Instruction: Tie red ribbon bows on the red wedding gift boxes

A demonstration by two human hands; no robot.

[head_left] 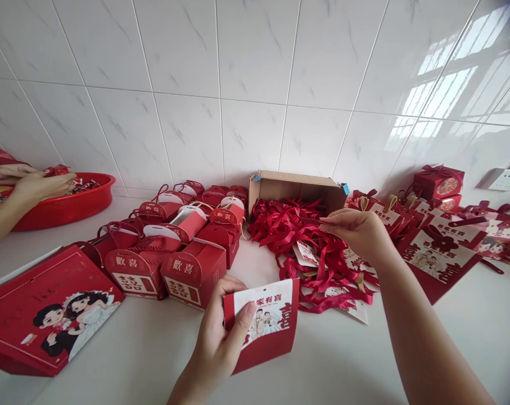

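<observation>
My left hand [225,326] grips a red box with a white illustrated front [271,315] by its left side, thumb across the front, above the white table. To the right, my right hand [356,228] pinches the end of a thin dark red ribbon [307,219] over a heap of red ribbons [280,225]. That heap spills out of an open cardboard box [297,185] lying against the wall, with several white tags among the strands. The held box and the ribbon are apart.
Several red gift boxes with rope handles [195,270] stand left of centre. A large red illustrated box [48,315] is at left, more red boxes [438,253] at right. Another person's hands [39,183] are over a red basin [90,199]. Tiled wall [255,67] behind.
</observation>
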